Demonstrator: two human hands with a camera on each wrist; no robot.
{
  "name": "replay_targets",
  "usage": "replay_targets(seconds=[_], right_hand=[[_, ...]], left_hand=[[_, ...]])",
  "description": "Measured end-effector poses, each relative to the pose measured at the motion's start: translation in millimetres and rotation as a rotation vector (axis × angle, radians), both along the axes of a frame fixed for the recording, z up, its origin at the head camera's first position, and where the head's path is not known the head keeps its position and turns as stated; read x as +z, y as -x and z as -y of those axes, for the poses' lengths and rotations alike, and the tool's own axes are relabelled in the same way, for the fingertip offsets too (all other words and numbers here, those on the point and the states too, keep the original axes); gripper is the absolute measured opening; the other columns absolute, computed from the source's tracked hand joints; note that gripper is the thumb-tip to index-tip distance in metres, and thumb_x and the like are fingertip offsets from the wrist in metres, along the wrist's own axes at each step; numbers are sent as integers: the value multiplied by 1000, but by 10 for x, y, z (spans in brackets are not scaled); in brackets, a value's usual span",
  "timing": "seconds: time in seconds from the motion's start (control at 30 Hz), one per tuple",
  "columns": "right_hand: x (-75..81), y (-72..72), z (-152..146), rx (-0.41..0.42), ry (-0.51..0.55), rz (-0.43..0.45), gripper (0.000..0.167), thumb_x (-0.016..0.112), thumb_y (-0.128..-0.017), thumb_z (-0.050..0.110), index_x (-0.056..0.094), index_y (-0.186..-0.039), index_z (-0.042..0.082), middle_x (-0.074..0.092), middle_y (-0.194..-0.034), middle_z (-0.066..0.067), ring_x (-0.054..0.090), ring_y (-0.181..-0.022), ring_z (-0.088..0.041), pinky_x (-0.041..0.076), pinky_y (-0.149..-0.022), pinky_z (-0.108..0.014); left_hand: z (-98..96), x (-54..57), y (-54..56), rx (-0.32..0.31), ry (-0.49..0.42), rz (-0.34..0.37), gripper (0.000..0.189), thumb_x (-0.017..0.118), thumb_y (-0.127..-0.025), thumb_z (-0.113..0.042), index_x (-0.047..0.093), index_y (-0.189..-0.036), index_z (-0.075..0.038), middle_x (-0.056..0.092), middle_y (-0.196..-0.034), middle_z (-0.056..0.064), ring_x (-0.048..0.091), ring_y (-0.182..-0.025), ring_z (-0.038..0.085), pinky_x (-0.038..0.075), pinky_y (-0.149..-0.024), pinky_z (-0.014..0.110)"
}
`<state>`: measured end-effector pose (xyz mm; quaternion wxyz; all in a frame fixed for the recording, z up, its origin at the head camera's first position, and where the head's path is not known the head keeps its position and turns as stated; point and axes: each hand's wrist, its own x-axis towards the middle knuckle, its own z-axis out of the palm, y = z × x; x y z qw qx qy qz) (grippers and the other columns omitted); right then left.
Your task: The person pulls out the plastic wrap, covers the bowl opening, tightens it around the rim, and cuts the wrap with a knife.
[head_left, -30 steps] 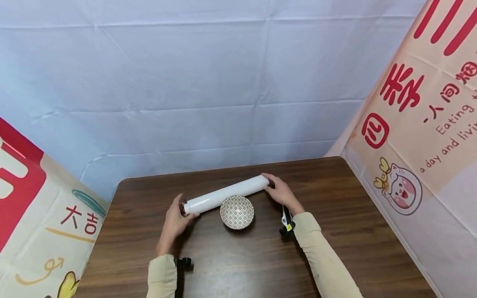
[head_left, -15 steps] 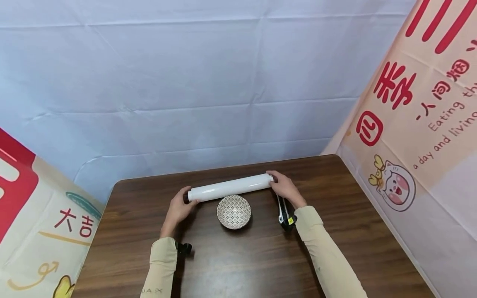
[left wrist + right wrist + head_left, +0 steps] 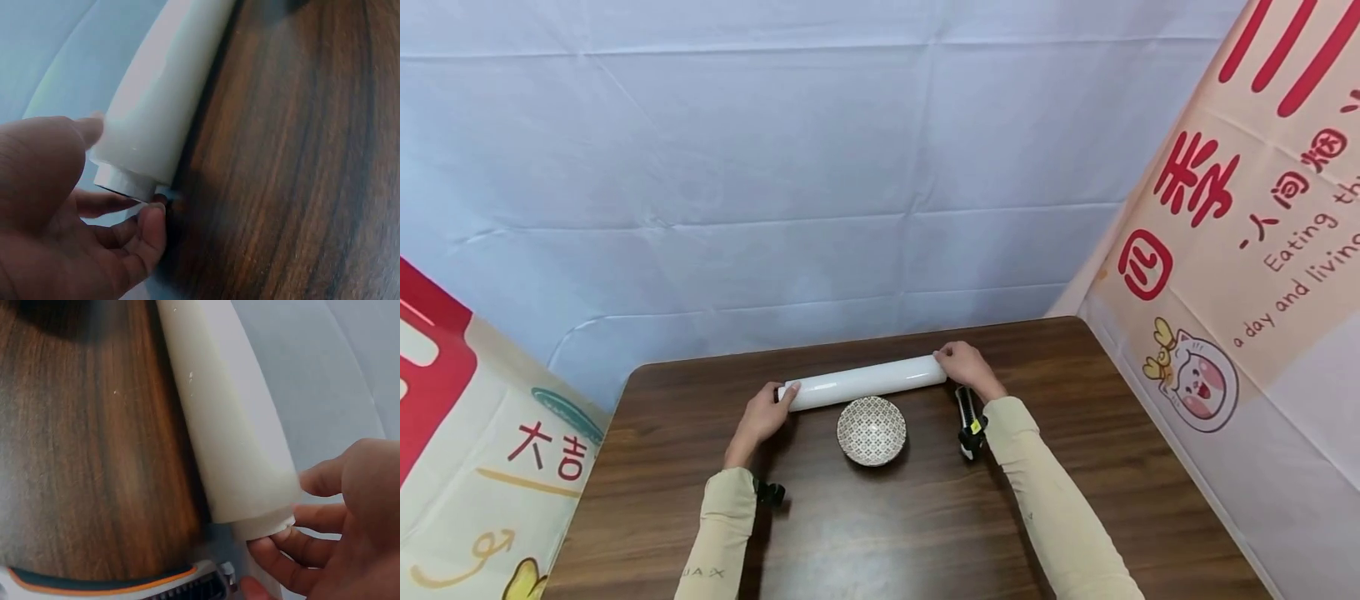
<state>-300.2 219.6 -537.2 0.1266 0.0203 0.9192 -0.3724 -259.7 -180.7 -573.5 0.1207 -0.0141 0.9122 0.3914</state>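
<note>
A glossy white roll of cling film lies across the far part of the table, a short core end showing beyond the film. At its left end my left hand grips it, thumb on the film and fingers curled around the core end. My right hand holds the right end, thumb against the film and fingertips at the core. Just in front of the roll sits a small patterned bowl. Below my right hand lies a utility knife, its orange-trimmed handle also in the right wrist view.
The brown wood-grain table has its far edge close behind the roll. A pale cloth hangs behind it, with printed cloths at both sides. Dark wrist cameras sit at both sleeves.
The roll's left end has moved away from me, so it lies straighter across the table behind the bowl. Both hands moved with it, and my left thumb now lies on the film.
</note>
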Motion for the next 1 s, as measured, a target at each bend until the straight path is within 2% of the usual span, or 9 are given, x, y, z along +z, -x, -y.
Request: replay_targets(seconds=[0.17, 0.23, 0.3, 0.37, 0.47, 0.6, 0.67, 0.77, 1.0], right_hand=[[-73, -58, -76, 4, 61, -18, 55, 55, -109, 37, 53, -148, -1, 64, -135, -24, 65, -110, -33, 54, -91, -45], [-124, -86, -110, 25, 86, -29, 60, 62, -106, 34, 48, -152, -3, 63, -138, -25, 65, -116, -35, 54, -96, -48], [-184, -104, -131, 42, 112, -39, 61, 67, -104, 29, 47, -152, -4, 65, -137, -26, 66, -117, -36, 55, -96, -47], [-228, -116, -136, 40, 141, -45, 58, 69, -102, 24, 49, -149, -3, 67, -137, -25, 66, -119, -36, 55, -95, -44], [-275, -111, -131, 21, 166, -68, 49, 70, -101, 21, 55, -143, -1, 69, -135, -23, 67, -118, -35, 56, -92, -42], [-265, -94, -132, -17, 164, -96, 43, 71, -101, 19, 59, -138, 1, 70, -133, -22, 67, -118, -36, 55, -94, -45], [-250, -77, -138, -31, 164, -99, 42, 71, -101, 19, 60, -137, 1, 70, -131, -21, 67, -118, -36, 55, -94, -45], [-231, -51, -150, -34, 176, -88, 42, 72, -100, 21, 62, -135, 0, 71, -130, -21, 67, -116, -35, 56, -93, -43], [-210, -51, -205, -86, 238, -34, 45, 72, -101, 29, 62, -135, 2, 73, -121, -21, 68, -111, -32, 54, -90, -38]], left_hand=[[-63, 11, -67, 62, -34, -8, 81, 45, -110, -56, 27, -160, 5, 51, -151, 34, 54, -138, 47, 46, -111, 61], [-99, -9, -113, 96, -49, -25, 82, 51, -108, -51, 25, -159, 8, 58, -140, 34, 62, -124, 44, 53, -101, 54], [-126, -35, -156, 140, -54, -60, 77, 60, -106, -44, 32, -153, 10, 64, -125, 30, 66, -106, 38, 55, -88, 45], [-138, -63, -183, 180, -46, -100, 64, 64, -104, -38, 44, -142, 10, 65, -109, 22, 63, -92, 31, 50, -77, 37], [-132, -88, -190, 217, -31, -155, 46, 66, -103, -34, 55, -123, 6, 61, -95, 15, 54, -91, 28, 42, -75, 35], [-105, -98, -154, 201, -38, -173, 42, 66, -104, -36, 59, -118, 3, 63, -101, 19, 49, -105, 32, 43, -81, 39], [-84, -98, -133, 181, -50, -173, 43, 65, -105, -37, 60, -120, 3, 66, -107, 22, 54, -105, 32, 47, -82, 41], [-45, -98, -106, 172, -51, -167, 43, 66, -104, -39, 62, -118, 1, 68, -108, 19, 60, -93, 28, 48, -79, 38], [-9, -100, -49, 193, -70, -119, 49, 69, -100, -52, 66, -104, -3, 56, -77, 3, 49, -67, 18, 40, -65, 29]])
